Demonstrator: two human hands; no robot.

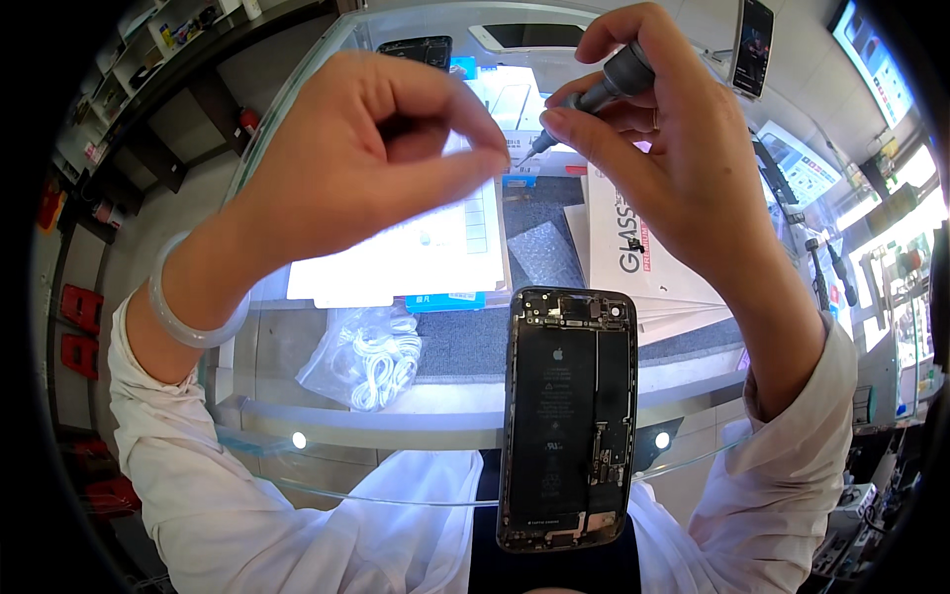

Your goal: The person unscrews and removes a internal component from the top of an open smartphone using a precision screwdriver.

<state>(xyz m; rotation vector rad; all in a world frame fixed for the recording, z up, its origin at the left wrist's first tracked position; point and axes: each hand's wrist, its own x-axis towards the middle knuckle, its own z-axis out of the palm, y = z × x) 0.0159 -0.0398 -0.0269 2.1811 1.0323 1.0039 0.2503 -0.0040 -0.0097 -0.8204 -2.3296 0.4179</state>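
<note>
Screwdriver (597, 96) is clamped in the right fingers (592, 134), its tip just beside the left fingers (473, 166), which pinch together; whether on anything small, I cannot tell. Below them, the phone (572, 421) lies at the surface's (455, 396) near edge, already opened, battery (546, 406) in place, seemingly not yet closed up.

Clear glass counter (445, 433), opened phone (552, 416) on top

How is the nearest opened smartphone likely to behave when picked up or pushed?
The opened smartphone would probably feel stiff, being a framed slab. It seems fragile, with battery and circuitry exposed. Its flat shape suggests sliding rather than rolling.
</note>
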